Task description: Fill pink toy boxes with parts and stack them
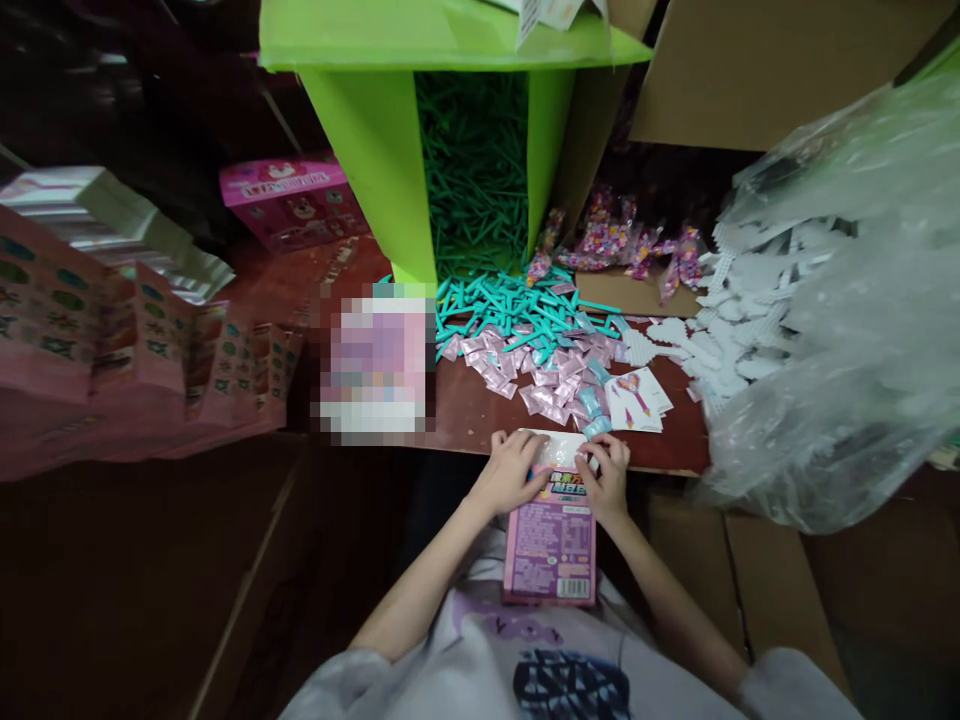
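A pink box [551,545] with white print and a barcode, teal sticks [517,305] spilling from a lime-green carton [375,150], pink sachets [559,375], white plastic pieces [739,310] in a clear bag [847,400], a reddish-brown table [480,410].

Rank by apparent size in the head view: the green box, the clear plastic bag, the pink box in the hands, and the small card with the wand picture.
1. clear plastic bag and green box: both large, both cut off by the frame, so unranked against each other.
2. pink box, held by left hand and right hand; it is nearer the camera.
3. wand card.
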Demonstrator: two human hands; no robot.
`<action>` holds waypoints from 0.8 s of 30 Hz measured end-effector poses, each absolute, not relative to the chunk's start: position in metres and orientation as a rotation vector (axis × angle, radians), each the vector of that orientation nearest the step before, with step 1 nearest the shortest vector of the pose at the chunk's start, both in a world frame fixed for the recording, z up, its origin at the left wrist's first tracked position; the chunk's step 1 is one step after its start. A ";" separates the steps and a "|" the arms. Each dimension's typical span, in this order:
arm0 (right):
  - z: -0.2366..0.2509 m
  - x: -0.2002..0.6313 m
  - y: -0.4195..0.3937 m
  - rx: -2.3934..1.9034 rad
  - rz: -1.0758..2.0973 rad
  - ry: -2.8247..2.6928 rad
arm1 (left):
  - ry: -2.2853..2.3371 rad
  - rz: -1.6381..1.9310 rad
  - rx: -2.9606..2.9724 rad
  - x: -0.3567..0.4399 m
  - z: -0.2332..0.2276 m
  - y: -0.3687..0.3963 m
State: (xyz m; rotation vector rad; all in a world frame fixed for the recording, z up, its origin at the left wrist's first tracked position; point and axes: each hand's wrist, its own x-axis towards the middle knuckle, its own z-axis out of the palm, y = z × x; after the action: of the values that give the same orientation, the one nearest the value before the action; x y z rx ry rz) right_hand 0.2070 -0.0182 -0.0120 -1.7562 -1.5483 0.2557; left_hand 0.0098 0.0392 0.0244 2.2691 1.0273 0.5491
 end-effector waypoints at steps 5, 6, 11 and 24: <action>-0.002 0.203 -0.020 -1.698 0.414 -1.605 | 1.017 0.490 2.220 0.017 0.031 0.045; -0.001 0.204 -0.021 -1.692 0.446 -1.638 | 1.013 0.459 2.242 0.018 0.031 0.047; -0.004 0.208 -0.024 -1.716 0.386 -1.791 | 0.979 0.367 2.397 0.020 0.026 0.047; -0.006 0.149 -0.045 -1.268 1.433 -0.441 | 1.043 1.376 1.351 -0.012 0.031 0.017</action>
State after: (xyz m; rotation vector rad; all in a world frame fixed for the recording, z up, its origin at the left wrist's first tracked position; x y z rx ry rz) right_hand 0.1494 -0.0446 -0.0063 -1.2676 -0.4410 1.4330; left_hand -0.0121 0.0166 0.0312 1.3510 1.0431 1.3763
